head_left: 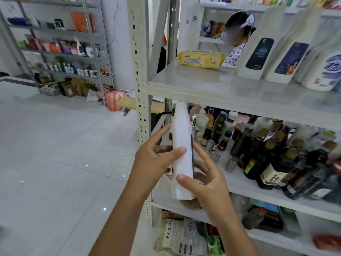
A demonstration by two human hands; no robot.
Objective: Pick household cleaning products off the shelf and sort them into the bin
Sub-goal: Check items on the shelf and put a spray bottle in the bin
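A tall white bottle [181,145] stands upright in the air in front of the shelf's left end, its back side facing me. My left hand [153,163] holds its middle, thumb across the front and fingers behind. My right hand [204,178] grips it lower down, thumb on the front near the base. More white cleaning bottles [258,50] with dark labels and a white bottle with a blue label [326,71] stand on the upper shelf [212,87] at the right. No bin is in view.
A yellow wipes pack [201,59] lies at the back of the upper shelf. Dark sauce bottles [273,154] crowd the middle shelf. Bagged goods [182,235] sit on the bottom level. A perforated upright post [140,71] is left of the bottle. A person [236,39] stands behind the shelf. Tiled floor [55,154] lies left.
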